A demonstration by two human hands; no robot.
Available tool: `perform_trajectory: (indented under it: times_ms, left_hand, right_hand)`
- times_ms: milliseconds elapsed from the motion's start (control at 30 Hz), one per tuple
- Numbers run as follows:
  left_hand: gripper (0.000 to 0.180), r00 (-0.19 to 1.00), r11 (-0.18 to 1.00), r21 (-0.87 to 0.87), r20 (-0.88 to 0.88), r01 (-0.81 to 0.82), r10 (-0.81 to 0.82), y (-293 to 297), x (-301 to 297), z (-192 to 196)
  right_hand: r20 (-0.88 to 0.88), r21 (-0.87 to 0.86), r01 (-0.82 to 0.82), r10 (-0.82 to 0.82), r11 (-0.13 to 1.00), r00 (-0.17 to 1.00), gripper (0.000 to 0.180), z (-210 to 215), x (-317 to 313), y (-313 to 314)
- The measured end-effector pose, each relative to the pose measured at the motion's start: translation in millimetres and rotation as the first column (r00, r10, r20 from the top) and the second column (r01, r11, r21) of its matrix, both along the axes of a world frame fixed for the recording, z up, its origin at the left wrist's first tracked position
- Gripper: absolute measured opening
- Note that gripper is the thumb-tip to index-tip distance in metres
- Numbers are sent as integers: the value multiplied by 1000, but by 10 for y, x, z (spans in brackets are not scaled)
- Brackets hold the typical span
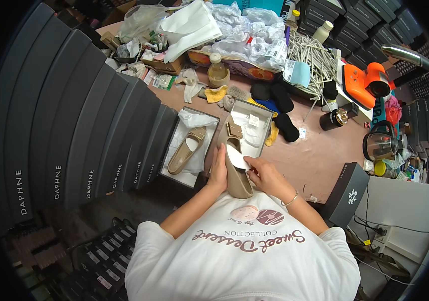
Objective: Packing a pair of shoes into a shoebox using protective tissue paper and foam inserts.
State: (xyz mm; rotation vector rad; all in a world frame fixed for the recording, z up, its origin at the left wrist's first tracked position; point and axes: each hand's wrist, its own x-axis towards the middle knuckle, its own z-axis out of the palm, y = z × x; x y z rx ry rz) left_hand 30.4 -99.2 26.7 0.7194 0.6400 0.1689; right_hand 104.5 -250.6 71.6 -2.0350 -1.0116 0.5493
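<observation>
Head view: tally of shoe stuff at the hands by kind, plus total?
Beige shoes: 2, one held by the left hand, one in the open box
White insoles: 1, pinched by the right hand
Open shoe boxes: 2, that one and a second behind the held shoe
Total: 5

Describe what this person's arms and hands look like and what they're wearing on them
Both forearms are bare below short white T-shirt sleeves. The left hand wears no glove, and no jewellery shows on it. The right hand is also gloveless, with a thin silver-coloured bangle around its wrist.
</observation>
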Motion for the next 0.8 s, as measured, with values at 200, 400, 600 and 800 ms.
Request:
perform_trajectory:
  times_ms: [200,400,600,800]
  left_hand:
    - [48,999,1000,-10,-30,25,-26,2,56,102]
    - [45,997,997,-40,-17,68,-69,-35,91,-79]
    - [43,998,984,-166,14,57,-55,33,119,-165]
    - [46,998,993,-102,-12,56,-57,-44,98,-349]
  right_hand:
    - [328,-59,-46,63,997,942,13,202,137,105]
    - [350,-100,-107,135,989,927,6,-94,217,295]
    - [391,-40,-58,69,998,918,9,-256,131,381]
    - [418,-191,-92,165,977,893,9,-241,313,420]
